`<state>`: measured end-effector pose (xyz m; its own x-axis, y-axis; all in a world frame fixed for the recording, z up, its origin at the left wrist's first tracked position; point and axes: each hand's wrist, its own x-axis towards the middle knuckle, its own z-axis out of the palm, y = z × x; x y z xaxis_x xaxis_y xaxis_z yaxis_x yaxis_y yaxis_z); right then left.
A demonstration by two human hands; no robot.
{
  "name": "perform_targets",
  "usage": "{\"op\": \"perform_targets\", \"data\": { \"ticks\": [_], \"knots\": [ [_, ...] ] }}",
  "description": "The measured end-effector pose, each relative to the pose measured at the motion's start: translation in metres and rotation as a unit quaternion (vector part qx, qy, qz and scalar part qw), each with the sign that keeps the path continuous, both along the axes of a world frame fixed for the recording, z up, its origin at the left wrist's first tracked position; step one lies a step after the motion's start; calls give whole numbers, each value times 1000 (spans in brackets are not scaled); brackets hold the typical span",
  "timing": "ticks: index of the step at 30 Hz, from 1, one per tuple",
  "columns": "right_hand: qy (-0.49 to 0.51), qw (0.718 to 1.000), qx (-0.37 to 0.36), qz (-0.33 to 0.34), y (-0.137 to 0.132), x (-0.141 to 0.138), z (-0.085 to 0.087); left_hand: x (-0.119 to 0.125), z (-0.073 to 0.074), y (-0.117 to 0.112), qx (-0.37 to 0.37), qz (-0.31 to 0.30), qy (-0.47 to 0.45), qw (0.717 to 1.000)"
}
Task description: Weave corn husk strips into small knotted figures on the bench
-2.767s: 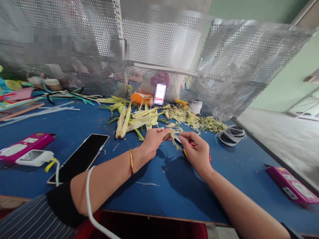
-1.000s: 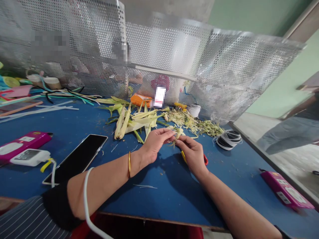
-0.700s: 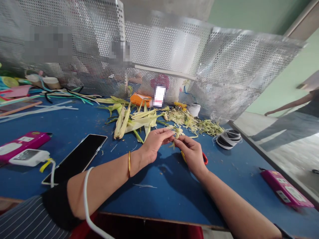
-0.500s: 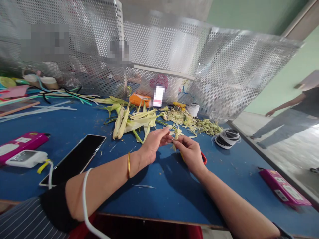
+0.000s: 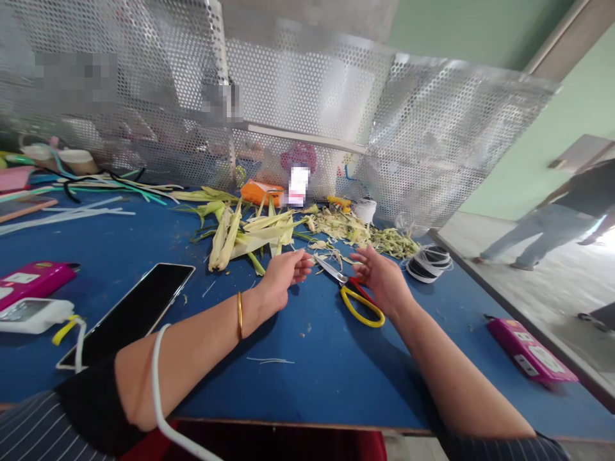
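My left hand [image 5: 282, 276] hovers over the table with its fingers loosely curved and nothing visible in them. Across from it, my right hand [image 5: 384, 276] is open too, fingers apart, beside the scissors [image 5: 344, 282]. Those scissors lie on the blue table with one yellow and one red handle loop, blades toward the gap between my hands. Beyond the left hand is a heap of pale green corn husks [image 5: 259, 240]. Small husk scraps [image 5: 346, 228] lie in a pile behind the blades. A spool of white thread [image 5: 429, 264] stands to the right of my right hand.
A black-screened phone [image 5: 132, 314] and a white device on a cable [image 5: 33, 315] lie at the left. Magenta boxes sit left [image 5: 36, 282] and right [image 5: 528, 349]. Behind rises a perforated metal screen [image 5: 307, 96]. A person [image 5: 562, 218] stands beyond the table's right edge.
My hands have moved apart from their pinch, and the small husk piece between them is gone from them. The scissors, mostly covered before, now show. The view shifted slightly.
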<state>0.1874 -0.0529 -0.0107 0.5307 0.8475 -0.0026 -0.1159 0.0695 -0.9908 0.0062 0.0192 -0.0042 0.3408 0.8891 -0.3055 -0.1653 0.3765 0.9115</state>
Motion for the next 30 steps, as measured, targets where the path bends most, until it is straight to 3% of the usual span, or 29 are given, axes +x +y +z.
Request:
{"op": "perform_targets", "data": {
  "ticks": [1,3,4,6,8,9,14,18,21,23,25,27,30],
  "knots": [
    [-35,999,-13,6,-1,-1,-2,0,-1,-1,0,-5,5,1000],
    [-171,979,-31,108,-5,-11,-7,1,-4,-1,9,-10,10,1000],
    [-268,947,-27,177,-9,-19,-9,2,-5,-1,16,-12,12,1000],
    [-459,840,2,289,-16,-34,-12,3,-8,0,31,-21,20,999],
    [-558,768,12,314,-21,-43,-13,4,-10,0,42,-34,34,998],
    [-574,755,8,316,-22,-44,-13,4,-10,0,51,-41,41,997],
    [-539,778,-23,322,-18,-34,-12,6,-13,-3,101,-75,66,990],
    [-538,781,-16,318,-17,-33,-14,7,-17,-4,130,-87,68,985],
    [-499,815,12,295,-15,-26,-14,8,-23,-3,145,-90,70,983],
    [-482,852,15,202,-8,-11,-11,9,-28,-2,156,-89,75,981],
    [-489,870,-39,57,5,13,-6,10,-33,-1,174,-91,88,977],
    [-520,836,-161,-67,24,42,-1,11,-37,-1,199,-97,110,969],
    [-536,803,-234,-114,55,78,5,11,-40,-2,231,-106,149,956]
  ]
}}
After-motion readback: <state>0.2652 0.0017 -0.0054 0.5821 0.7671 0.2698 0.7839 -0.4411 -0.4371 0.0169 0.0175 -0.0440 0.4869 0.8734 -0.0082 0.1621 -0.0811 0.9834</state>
